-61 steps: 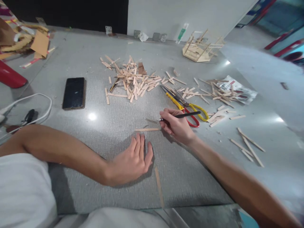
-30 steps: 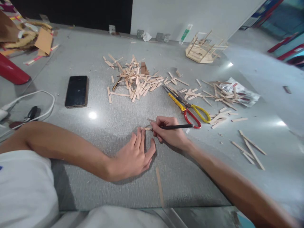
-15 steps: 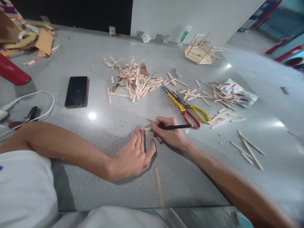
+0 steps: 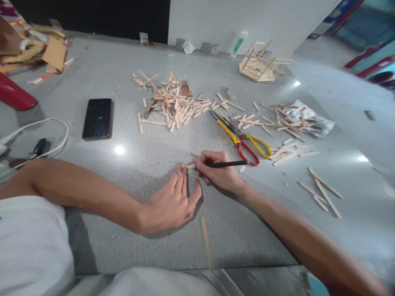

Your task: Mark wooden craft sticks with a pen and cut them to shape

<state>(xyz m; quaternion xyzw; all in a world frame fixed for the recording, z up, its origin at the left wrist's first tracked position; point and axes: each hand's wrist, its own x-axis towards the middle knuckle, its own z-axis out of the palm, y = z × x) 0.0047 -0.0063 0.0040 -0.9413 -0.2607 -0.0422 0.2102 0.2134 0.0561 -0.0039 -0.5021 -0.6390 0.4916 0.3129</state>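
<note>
My right hand [image 4: 217, 168] is closed round a slim black pencil [image 4: 230, 163], whose back end points right toward the pliers; its tip is hidden by my fingers. Under the fingertips of my left hand [image 4: 175, 199] lies the end of a small wooden craft stick [image 4: 189, 166], flat on the table. The left fingers are stretched out and the thumb is spread apart from them. Another thin piece shows just beyond the right fingers, too small to make out. Pliers [image 4: 242, 139] with yellow and red handles lie just beyond my right hand.
A heap of craft sticks [image 4: 179, 102] lies ahead, with more sticks [image 4: 290, 123] by a plastic packet [image 4: 321, 119] on the right. A stick frame model [image 4: 259, 68] stands at the back. On the left are a phone [image 4: 98, 118], a white cable [image 4: 63, 123] and a red cylinder [image 4: 15, 92].
The whole view has shifted slightly. Both hands keep nearly the same place and grip, the pencil still in the right hand.
</note>
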